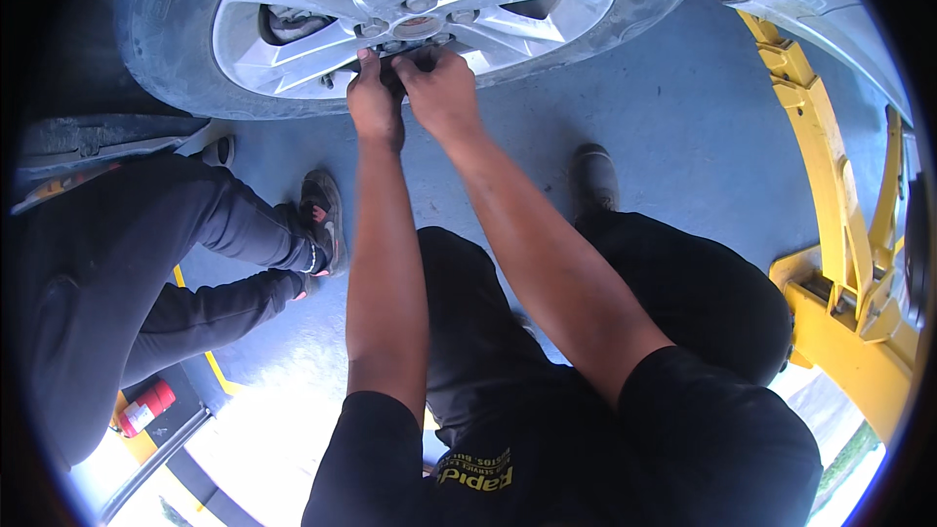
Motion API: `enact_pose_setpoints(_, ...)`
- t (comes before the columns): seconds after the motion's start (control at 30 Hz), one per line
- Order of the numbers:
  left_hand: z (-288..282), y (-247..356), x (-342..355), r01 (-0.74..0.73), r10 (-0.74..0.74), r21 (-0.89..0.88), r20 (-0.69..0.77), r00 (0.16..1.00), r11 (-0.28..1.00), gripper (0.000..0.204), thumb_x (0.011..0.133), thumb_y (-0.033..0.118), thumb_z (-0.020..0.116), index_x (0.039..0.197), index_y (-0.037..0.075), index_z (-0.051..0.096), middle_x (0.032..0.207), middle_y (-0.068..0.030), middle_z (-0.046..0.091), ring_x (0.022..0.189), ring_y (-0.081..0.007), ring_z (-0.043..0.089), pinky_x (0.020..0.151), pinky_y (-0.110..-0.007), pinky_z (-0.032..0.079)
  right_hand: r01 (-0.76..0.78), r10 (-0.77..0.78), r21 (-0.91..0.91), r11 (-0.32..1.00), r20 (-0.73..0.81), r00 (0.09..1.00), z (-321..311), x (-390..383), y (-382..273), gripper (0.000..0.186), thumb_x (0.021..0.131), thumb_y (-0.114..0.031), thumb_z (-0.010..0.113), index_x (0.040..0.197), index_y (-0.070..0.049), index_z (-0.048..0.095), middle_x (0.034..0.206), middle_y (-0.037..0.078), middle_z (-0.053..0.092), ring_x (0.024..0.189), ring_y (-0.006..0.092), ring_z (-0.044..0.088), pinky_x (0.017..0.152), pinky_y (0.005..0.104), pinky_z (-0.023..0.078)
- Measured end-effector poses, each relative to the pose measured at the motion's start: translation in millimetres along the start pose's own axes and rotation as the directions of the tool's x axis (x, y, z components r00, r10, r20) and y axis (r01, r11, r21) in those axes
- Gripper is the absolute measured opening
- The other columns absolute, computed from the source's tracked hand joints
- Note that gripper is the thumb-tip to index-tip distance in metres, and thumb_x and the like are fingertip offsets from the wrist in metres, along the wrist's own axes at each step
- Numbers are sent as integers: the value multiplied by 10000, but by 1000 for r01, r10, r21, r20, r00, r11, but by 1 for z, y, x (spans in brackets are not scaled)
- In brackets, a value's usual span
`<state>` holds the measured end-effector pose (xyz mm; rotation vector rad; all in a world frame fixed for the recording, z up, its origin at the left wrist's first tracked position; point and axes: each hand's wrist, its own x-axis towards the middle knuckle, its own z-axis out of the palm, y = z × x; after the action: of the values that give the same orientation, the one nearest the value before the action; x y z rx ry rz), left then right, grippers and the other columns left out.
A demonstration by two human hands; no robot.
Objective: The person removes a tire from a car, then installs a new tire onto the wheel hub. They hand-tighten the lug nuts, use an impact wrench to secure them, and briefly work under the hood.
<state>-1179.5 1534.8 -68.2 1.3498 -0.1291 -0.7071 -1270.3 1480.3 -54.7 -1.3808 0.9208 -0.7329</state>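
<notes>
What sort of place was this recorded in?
Probably a car repair workshop: a car wheel, mounted and off the floor, is at the person's hands, and a yellow steel frame, which looks like part of a vehicle lift, stands to the right.

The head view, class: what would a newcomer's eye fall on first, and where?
Probably the big silver-spoked wheel filling the top centre, with the left hand and right hand together at its lower middle. Next, the bright yellow frame along the right side. At the left, another person's dark-trousered legs reach in.
</notes>
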Motion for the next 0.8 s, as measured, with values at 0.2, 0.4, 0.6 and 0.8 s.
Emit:
enact_pose_setpoints(0.2,-18,24,-7,-29,26,353,12,1000,935,598,1028,526,589,1168,-51,660,1008,-125,726,934,-220,687,791,-349,523,-144,200,302,942,-162,966,23,-7,-20,282,968,-224,685,1010,51,732,874,151,759,675,212,697,623,328,522)
enact_pose_setpoints(0.4,-22,22,-4,-86,88,277,5,996,957,486,985,421,713,1115,-46,685,919,-87,726,784,-146,651,652,-268,473,-347,403,680,646,83,911,33,-7,-25,271,1036,-242,592,965,1,688,750,76,687,554,143,555,495,310,401)
enact_pose_setpoints(0.6,-21,24,-6,-35,48,284,-41,998,958,451,982,426,716,1042,-21,694,768,-33,657,580,-113,536,518,-279,400,-484,457,754,445,274,847,38,-11,-25,348,1090,-290,462,922,-55,656,687,23,595,512,126,458,501,282,378)
enact_pose_setpoints(0.8,-16,27,-10,-12,32,292,-64,997,956,471,990,437,699,1085,-25,691,806,-38,684,600,-131,586,554,-287,433,-476,400,825,304,343,850,35,-11,-23,352,1087,-318,442,981,-54,648,673,16,558,491,122,407,473,278,345)
